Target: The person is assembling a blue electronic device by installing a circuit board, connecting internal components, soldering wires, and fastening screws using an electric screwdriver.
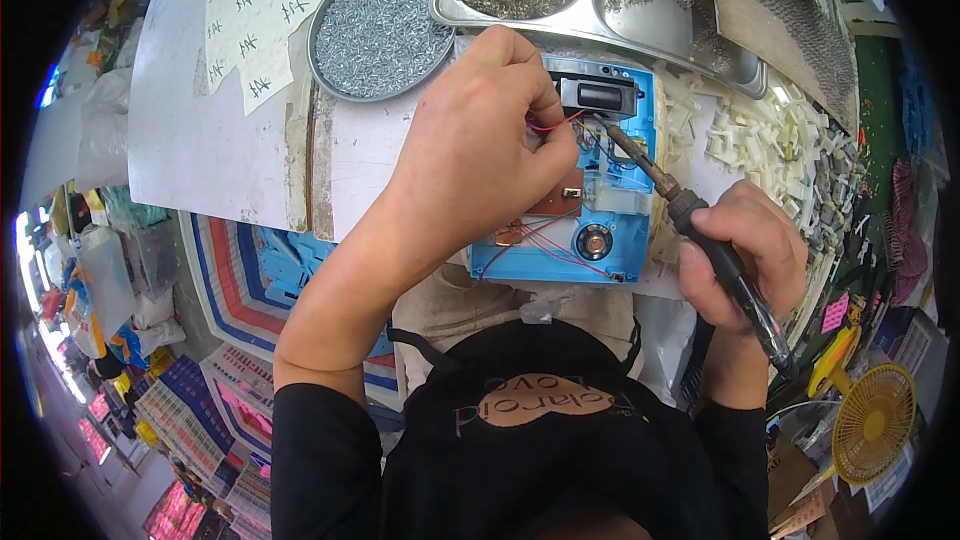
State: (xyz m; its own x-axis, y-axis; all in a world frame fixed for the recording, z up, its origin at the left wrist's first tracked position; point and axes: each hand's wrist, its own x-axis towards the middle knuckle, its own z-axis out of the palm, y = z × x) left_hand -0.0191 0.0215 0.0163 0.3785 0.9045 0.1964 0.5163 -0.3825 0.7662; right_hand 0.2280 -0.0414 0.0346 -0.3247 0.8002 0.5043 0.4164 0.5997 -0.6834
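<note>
A shallow blue plastic housing (628, 252) lies face down on the bench in front of me, with electronics inside. It holds a round speaker (594, 242), a brown circuit board (562, 198), thin wires and a black box-shaped part (600, 97) at the far end. My left hand (485, 130) reaches over the housing's left side, thumb and forefinger closed on a thin red wire (565, 122). In my right hand (758, 245) is a soldering iron (724, 250), held by its dark handle. Its tip points at the wires just below the black part; whether it touches is unclear.
Beyond the housing stand a round tray of small screws (380, 30) and a steel compartment tray (640, 35) with small metal parts. White plastic pieces (765, 145) are heaped at right, beside a board of springs (790, 25). A yellow fan (873, 423) sits lower right.
</note>
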